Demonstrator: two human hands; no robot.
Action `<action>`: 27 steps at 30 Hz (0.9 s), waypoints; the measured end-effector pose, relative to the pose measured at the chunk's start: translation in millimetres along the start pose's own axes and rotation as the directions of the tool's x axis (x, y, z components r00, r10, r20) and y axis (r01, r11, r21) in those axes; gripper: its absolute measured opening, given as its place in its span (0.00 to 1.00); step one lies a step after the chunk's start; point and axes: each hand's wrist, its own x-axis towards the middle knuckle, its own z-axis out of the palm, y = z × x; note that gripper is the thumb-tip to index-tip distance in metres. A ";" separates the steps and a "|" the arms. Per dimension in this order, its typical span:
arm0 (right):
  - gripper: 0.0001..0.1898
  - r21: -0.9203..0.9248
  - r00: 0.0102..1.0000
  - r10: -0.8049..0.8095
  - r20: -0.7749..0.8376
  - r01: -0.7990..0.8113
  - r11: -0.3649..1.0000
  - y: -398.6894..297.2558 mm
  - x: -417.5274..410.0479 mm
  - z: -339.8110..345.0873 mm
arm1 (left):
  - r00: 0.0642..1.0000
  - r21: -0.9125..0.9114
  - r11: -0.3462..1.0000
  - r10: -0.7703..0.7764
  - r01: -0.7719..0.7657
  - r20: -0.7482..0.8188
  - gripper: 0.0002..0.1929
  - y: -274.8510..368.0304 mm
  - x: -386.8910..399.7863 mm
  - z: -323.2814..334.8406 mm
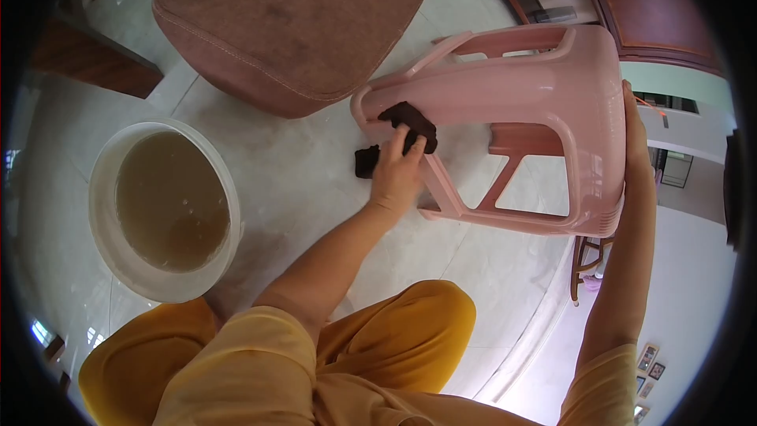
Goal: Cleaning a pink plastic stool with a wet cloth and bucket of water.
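Note:
My left hand grips a dark brown cloth against a leg of the pink plastic stool. Part of the cloth hangs past my fingers on the left. The stool's seat faces the right of the view and its feet point left; I cannot tell how far it is tilted. Along the outer face of the seat lies my right hand, seen nearly edge-on, holding the stool there. Left of my hands, a white bucket contains cloudy brownish water.
A brown upholstered ottoman sits beside the stool's feet. Dark wooden furniture legs show at upper left. Pale glossy tiles form the floor. A reddish wooden cabinet stands at upper right. My bent knees are close below.

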 end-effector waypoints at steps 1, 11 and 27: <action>0.36 0.000 1.000 0.007 0.000 -0.007 1.000 0.3 0.1 1.3 | 1.000 0.001 1.000 -0.003 0.003 0.006 0.21 -8.0 3.8 -1.3; 0.30 0.027 0.995 -0.083 -0.056 0.085 0.996 10.0 12.8 -7.0 | 0.882 0.064 0.949 0.260 -0.308 0.394 0.17 20.6 -31.7 41.2; 0.28 -0.122 0.958 -0.162 -0.236 0.136 0.983 13.2 18.5 -2.5 | 0.694 0.179 0.737 0.485 -0.652 0.532 0.10 46.0 -42.7 63.9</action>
